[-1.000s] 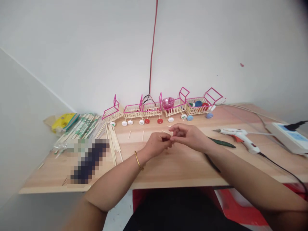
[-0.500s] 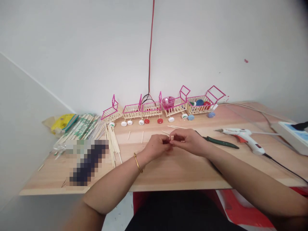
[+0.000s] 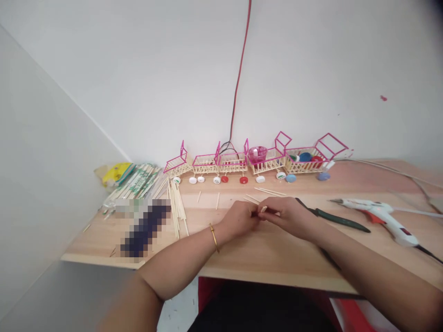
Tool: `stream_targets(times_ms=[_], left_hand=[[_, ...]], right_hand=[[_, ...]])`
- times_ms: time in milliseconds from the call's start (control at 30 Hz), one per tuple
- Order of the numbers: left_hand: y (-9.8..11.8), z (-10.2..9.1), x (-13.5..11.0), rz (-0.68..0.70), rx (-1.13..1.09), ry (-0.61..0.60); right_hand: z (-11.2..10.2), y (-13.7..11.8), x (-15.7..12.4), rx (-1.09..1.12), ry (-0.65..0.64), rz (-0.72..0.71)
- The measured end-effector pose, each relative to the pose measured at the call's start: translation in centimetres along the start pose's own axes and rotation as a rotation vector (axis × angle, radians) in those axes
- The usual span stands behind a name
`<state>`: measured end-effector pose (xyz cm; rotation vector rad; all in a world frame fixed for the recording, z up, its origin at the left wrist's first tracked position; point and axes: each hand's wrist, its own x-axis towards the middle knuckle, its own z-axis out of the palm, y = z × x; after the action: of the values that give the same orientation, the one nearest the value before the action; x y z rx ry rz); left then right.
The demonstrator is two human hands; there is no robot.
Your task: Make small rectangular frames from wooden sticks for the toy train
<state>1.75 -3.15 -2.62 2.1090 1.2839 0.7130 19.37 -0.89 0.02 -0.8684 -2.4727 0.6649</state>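
Observation:
Both my hands meet over the middle of the wooden table. My right hand (image 3: 290,216) is closed in a pinch, and the pale ends of a few short wooden sticks (image 3: 263,209) poke out between its fingers. My left hand (image 3: 239,217), below a gold bangle, is curled against the same sticks; its fingertips are largely hidden. Just beyond the hands lie loose thin sticks (image 3: 272,191). Dark green-handled pliers (image 3: 342,220) rest beside my right wrist, partly covered by it.
Along the wall stands a row of small stick carts (image 3: 233,162) with bottle-cap wheels. A glue gun (image 3: 380,216) lies at right with its cord. At left are a pile of long sticks (image 3: 177,207), packaged sticks (image 3: 138,184) and a yellow bag (image 3: 117,174).
The view has swung left, so the whole scene sits further right. The short sticks have gone from upright to slanted between my fingers, while my hands stay together.

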Motion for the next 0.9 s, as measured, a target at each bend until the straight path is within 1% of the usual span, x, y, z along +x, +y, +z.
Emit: stream_targets(times_ms=[67,200,333,467,600,733,900], left_hand=[[-0.19,-0.01,0.05,0.003,-0.002,-0.014],[-0.34,0.06,0.05,0.005,-0.006,0.003],[-0.35,0.23,0.05,0.016,-0.045,-0.012],[-0.43,0.36,0.08,0.012,-0.036,-0.003],[-0.37,0.36,0.05,-0.009,-0.032,-0.017],[-0.46,0.36,0.07,0.027,-0.019,-0.010],[-0.88,0.64,0.25,0.023,-0.019,-0.028]], right_hand=[[0.09,0.09,0.07,0.001,-0.001,-0.004],[0.14,0.19,0.16,-0.005,0.025,-0.012],[0.17,0.13,0.24,-0.013,-0.003,-0.004],[0.29,0.05,0.29,-0.037,0.013,-0.017],[0.28,-0.14,0.22,-0.054,-0.003,-0.029],[0.26,-0.14,0.14,-0.062,0.014,-0.028],[0.55,0.21,0.36,-0.080,-0.022,-0.007]])
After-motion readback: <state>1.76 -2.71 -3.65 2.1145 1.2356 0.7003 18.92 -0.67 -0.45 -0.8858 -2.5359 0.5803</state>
